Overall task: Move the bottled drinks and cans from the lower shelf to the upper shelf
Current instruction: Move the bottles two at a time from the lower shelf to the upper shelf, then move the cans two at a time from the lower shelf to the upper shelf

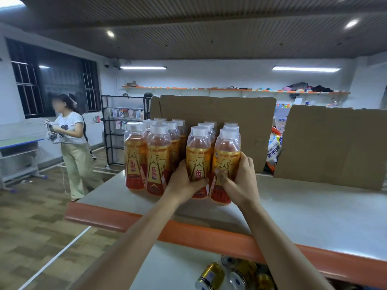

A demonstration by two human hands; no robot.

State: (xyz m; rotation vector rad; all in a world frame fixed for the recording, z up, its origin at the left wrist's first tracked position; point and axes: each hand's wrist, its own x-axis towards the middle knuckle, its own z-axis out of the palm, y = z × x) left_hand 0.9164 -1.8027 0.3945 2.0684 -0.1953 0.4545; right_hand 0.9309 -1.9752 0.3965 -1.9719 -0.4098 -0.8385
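Bottles point(158, 155): two clusters are stood upright on the upper shelf point(314, 210), near its orange front edge point(188, 231); white caps, clear shoulders, amber drink and gold-and-red labels are seen
Left hand point(184, 181): is wrapped round the front-left bottle point(198, 151) of the right cluster, thumb laid across the label
Right hand point(238, 181): is curled round the front-right bottle point(227, 151) just beside it
Cans point(211, 276): gold, are seen on the lower shelf point(167, 268), one lying tilted
Cardboard point(219, 114): is propped behind the bottles
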